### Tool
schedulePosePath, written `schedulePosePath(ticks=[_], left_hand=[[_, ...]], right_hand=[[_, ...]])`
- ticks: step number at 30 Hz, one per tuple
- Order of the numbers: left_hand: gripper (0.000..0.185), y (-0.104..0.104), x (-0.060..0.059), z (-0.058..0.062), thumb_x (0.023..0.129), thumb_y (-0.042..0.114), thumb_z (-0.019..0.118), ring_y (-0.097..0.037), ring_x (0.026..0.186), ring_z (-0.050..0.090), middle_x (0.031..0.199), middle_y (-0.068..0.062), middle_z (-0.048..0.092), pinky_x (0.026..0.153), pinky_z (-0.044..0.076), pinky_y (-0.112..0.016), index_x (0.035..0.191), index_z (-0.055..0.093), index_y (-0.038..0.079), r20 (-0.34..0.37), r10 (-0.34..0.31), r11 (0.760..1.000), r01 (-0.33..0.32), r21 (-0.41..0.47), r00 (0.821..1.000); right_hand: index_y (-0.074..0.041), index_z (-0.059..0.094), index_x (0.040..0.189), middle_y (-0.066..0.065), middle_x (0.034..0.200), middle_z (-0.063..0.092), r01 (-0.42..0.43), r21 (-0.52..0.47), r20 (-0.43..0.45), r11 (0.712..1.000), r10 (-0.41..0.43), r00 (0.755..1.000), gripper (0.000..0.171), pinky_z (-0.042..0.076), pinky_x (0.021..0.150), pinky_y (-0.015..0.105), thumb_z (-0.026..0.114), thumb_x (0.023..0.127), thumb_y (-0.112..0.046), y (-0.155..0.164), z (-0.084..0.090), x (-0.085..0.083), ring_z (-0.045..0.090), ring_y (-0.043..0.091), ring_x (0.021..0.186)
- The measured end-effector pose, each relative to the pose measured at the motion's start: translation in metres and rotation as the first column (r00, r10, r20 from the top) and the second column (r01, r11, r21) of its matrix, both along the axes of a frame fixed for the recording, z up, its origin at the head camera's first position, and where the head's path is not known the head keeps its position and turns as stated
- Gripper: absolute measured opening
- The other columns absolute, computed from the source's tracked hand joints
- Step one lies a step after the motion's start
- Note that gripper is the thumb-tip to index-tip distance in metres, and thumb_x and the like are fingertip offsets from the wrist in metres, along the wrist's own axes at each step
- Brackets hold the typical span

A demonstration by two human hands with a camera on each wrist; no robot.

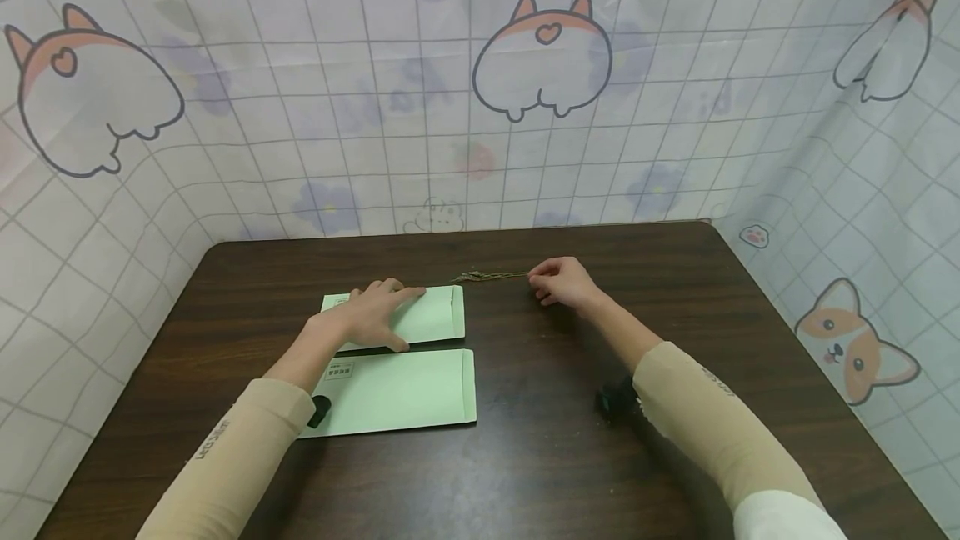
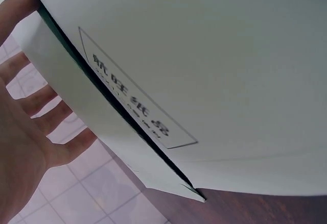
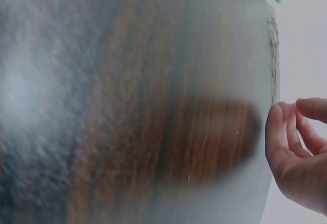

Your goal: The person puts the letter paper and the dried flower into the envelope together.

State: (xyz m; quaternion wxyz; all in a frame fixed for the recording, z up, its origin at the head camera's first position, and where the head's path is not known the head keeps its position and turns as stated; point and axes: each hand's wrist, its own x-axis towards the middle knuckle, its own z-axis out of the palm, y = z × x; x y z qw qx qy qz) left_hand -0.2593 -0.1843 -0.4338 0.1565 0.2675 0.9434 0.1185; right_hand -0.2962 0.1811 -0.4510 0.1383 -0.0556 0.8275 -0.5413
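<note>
Both hands: left (image 1: 375, 313) flat on far envelope (image 1: 431, 317), right (image 1: 564, 282) pinching a thin, indistinct sprig (image 1: 487, 276).

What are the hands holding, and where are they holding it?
The right hand pinches the near end of a thin dried sprig. The left hand only rests flat on the far envelope.

Two green envelopes (image 1: 431, 319) (image 1: 405, 390), one dried sprig (image 1: 491, 276), one table (image 1: 675, 273).
</note>
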Motion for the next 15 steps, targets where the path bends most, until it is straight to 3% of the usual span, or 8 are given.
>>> schedulePosePath(ticks=[7, 15], left_hand=[[0.095, 0.000, -0.001, -0.001, 0.084, 0.038, 0.085, -0.041, 0.138, 0.038, 0.151, -0.019, 0.039, 0.102, 0.031, -0.070, 0.162, 0.035, 0.019, 0.002, -0.002, 1.000, 0.002, -0.005, 1.000], [0.094, 0.000, 0.001, 0.001, 0.083, 0.036, 0.086, -0.041, 0.137, 0.039, 0.150, -0.020, 0.040, 0.101, 0.031, -0.070, 0.161, 0.036, 0.018, 0.000, 0.004, 1.000, -0.004, 0.005, 1.000]], right_hand=[[0.010, 0.066, 0.123, 0.025, 0.121, 0.064, 0.078, 0.049, -0.039, 0.996, -0.077, 0.996, 0.027, 0.059, 0.077, 0.037, 0.060, 0.104, -0.008, 0.005, 0.000, -0.007, 0.068, 0.032, 0.092], [0.006, 0.070, 0.118, 0.020, 0.113, 0.068, 0.133, 0.138, -0.087, 0.981, -0.121, 0.989, 0.022, 0.058, 0.070, 0.032, 0.061, 0.104, -0.008, 0.003, -0.004, -0.016, 0.066, 0.024, 0.084]])
